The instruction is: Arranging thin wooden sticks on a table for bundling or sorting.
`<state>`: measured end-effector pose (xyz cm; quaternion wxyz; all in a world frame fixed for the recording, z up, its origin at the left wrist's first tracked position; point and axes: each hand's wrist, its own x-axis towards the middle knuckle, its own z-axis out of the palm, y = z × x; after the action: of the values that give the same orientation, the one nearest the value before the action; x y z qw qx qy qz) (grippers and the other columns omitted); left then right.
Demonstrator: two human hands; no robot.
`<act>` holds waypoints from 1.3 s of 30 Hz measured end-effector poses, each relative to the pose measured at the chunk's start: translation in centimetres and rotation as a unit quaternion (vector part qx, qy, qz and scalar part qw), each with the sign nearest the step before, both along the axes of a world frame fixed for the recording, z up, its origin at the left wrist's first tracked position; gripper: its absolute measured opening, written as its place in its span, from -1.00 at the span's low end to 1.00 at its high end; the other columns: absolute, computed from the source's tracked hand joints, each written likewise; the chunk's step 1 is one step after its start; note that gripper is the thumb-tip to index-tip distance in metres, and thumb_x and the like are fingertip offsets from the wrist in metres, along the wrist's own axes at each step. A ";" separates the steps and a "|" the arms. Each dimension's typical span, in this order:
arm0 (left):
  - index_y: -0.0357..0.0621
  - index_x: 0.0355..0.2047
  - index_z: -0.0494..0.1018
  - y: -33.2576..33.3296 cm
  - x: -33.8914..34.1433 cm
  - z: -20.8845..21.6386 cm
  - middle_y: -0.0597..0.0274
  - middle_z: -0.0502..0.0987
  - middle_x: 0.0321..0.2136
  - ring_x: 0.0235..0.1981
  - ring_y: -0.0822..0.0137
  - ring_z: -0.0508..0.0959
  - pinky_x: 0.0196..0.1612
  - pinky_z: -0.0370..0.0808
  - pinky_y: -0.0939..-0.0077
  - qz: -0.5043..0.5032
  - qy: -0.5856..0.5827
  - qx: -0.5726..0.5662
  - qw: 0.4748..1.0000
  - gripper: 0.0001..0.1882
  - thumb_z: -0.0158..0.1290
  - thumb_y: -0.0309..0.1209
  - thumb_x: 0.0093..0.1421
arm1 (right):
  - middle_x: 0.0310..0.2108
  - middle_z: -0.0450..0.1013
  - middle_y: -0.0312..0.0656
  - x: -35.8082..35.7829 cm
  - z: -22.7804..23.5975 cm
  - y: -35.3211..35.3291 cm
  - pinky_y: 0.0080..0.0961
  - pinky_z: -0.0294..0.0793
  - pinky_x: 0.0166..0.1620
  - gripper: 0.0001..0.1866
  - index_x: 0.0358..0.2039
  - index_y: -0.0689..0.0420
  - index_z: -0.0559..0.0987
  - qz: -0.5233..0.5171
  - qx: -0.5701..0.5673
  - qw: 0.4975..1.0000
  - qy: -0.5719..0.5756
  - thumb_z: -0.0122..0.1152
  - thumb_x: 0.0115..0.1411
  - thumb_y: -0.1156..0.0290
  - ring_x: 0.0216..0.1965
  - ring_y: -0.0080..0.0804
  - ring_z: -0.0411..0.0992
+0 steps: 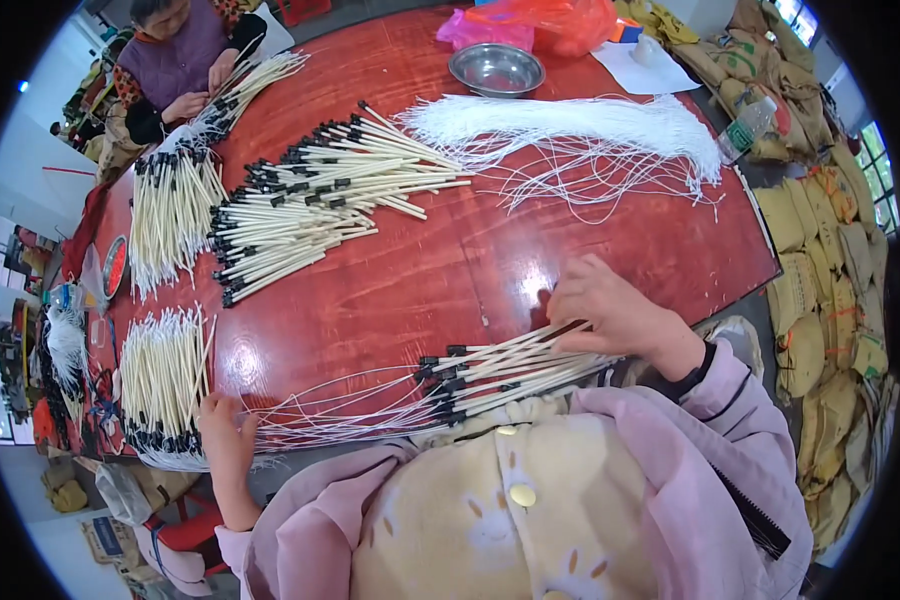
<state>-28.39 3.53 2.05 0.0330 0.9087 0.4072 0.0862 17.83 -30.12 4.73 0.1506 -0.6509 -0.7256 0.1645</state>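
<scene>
My right hand [610, 312] is bent over the ends of a group of pale sticks with black tips [510, 375], near the table's front edge. Its fingers close on a stick end, partly hidden under them. Thin white strings [340, 410] run leftward from these black tips toward my left hand [228, 440]. That hand is closed, thumb against fingers, seemingly around the string ends. Right beside it lies a neat row of pale sticks [165, 370], black tips toward me.
Mid-table lies a large pile of black-tipped sticks [310, 190], with a bundle of white strings [580, 130] farther right. A metal bowl [497, 70] and plastic bags [560, 25] stand behind. Across the table, a person [175, 65] handles sticks. Stacked sacks [810, 260] line the right.
</scene>
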 end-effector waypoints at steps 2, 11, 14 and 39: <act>-0.29 -0.12 0.50 -1.7 4.9 0.9 -0.11 0.54 -0.14 -0.07 -0.16 0.52 0.02 0.46 0.09 -0.083 -0.059 0.038 0.994 -0.63 0.27 -0.40 0.09 | -0.12 0.55 -0.24 0.5 -0.9 -0.5 -0.23 0.32 0.07 -0.70 -0.17 0.10 0.65 -0.062 0.049 0.997 0.010 0.40 0.12 0.27 -0.04 -0.16 0.38; -0.20 -0.18 0.51 -6.9 33.3 -1.5 0.00 0.52 -0.17 -0.08 -0.08 0.55 -0.04 0.52 0.07 -0.366 -0.139 -0.113 0.913 -0.74 0.21 -0.34 0.18 | 0.19 0.40 -0.07 2.6 -4.2 1.4 -0.15 0.30 0.21 -0.41 0.16 0.24 0.48 -0.241 0.120 0.960 -0.080 0.39 0.15 0.29 0.10 -0.04 0.34; -0.18 -0.22 0.50 -8.7 39.4 -2.5 0.01 0.50 -0.18 -0.11 -0.06 0.57 -0.09 0.55 0.09 -0.369 -0.135 -0.109 0.913 -0.78 0.18 -0.35 0.18 | 0.19 0.40 -0.07 2.0 -4.5 0.9 -0.16 0.30 0.22 -0.41 0.17 0.23 0.48 -0.252 0.113 0.958 -0.076 0.39 0.16 0.31 0.12 -0.04 0.34; -0.12 -0.35 0.47 -6.1 17.3 -1.8 0.13 0.46 -0.33 -0.27 0.07 0.58 -0.34 0.57 0.18 -0.309 -0.017 -0.048 0.950 -0.91 0.09 -0.51 0.10 | 0.33 0.28 -0.05 0.7 -5.2 4.2 -0.14 0.29 0.24 -0.20 0.31 0.18 0.38 -0.205 0.114 0.963 -0.130 0.42 0.08 0.18 0.13 -0.02 0.30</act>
<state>-11.07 -2.58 0.23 0.1086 0.9858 0.1091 0.0675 18.55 -25.91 -0.51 0.1592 -0.7799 -0.6041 -0.0397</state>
